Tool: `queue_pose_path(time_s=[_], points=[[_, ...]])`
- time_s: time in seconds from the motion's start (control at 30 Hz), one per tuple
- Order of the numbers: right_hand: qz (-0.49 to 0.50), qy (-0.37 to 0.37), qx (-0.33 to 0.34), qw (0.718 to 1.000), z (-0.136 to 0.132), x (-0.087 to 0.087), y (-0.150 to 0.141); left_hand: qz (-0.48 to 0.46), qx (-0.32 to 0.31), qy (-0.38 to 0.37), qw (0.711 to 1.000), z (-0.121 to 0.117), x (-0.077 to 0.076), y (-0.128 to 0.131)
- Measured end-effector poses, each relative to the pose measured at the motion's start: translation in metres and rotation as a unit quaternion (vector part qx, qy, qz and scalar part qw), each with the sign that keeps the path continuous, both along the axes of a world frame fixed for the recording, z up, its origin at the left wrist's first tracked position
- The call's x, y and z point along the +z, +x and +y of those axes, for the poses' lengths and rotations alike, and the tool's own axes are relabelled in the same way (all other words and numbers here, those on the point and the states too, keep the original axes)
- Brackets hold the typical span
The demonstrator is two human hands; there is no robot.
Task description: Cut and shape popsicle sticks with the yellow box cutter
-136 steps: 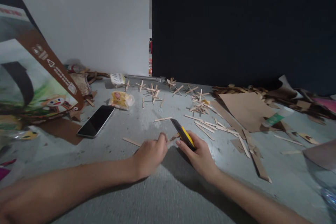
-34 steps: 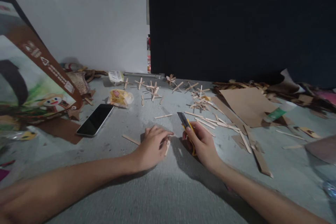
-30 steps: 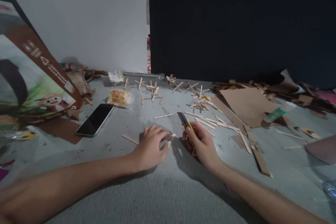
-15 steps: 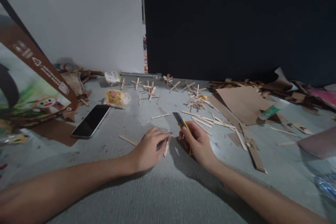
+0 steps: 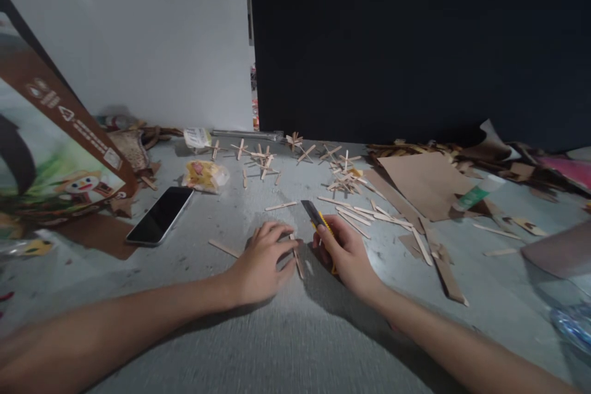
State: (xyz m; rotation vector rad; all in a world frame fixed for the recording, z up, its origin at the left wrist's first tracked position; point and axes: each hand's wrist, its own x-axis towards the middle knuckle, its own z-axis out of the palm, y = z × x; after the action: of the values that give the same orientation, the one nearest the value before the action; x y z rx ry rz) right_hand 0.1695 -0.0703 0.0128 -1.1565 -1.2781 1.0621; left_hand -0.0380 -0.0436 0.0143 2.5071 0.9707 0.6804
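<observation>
Wooden and slim, one stick (image 5: 300, 266) meets the fingertips of the half-open left hand (image 5: 262, 263); whether they pinch it, I cannot tell. The right hand (image 5: 346, 251) is wrapped around a yellow-and-black cutter (image 5: 314, 216). Beyond, on the bench (image 5: 258, 345), many loose sticks (image 5: 392, 220) lie unpaired; farther back, several crosses (image 5: 306, 152) look already made.

Palm down, the left hand (image 5: 270, 258) is held low, fingers (image 5: 272, 233) loosely arched, thumb (image 5: 287, 271) parted; the right hand (image 5: 346, 252) is curled into a firm grip, and both bare forearms (image 5: 148, 314) are angled inward!
</observation>
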Motion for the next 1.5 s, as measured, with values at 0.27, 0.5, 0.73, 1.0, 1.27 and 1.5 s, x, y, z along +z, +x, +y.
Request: queue_pose_path(time_s=[0.27,0.5,0.73,1.0,1.27,1.5], points=[[-0.007,0.007,-0.007,1.0,0.001,-0.003,0.0,-0.022,0.045,0.034,0.998,-0.001,-0.008,0.001],[-0.011,0.006,-0.012,1.0,0.0,-0.005,0.0,-0.008,0.011,0.061,0.998,-0.001,-0.007,0.001],[-0.088,0.038,-0.018,0.995,0.003,0.002,0.007,0.001,-0.018,0.003,1.0,0.001,0.001,0.004],[-0.457,0.088,0.076,0.882,0.003,0.065,0.045,0.042,-0.034,-0.044,0.998,0.001,0.005,0.006],[-0.723,0.069,0.234,0.647,0.006,0.068,0.048,0.061,-0.032,-0.075,0.995,0.005,0.001,0.004],[-0.752,0.041,0.246,0.61,0.001,0.068,0.034,0.078,-0.022,-0.071,0.994,0.005,0.003,0.005]])
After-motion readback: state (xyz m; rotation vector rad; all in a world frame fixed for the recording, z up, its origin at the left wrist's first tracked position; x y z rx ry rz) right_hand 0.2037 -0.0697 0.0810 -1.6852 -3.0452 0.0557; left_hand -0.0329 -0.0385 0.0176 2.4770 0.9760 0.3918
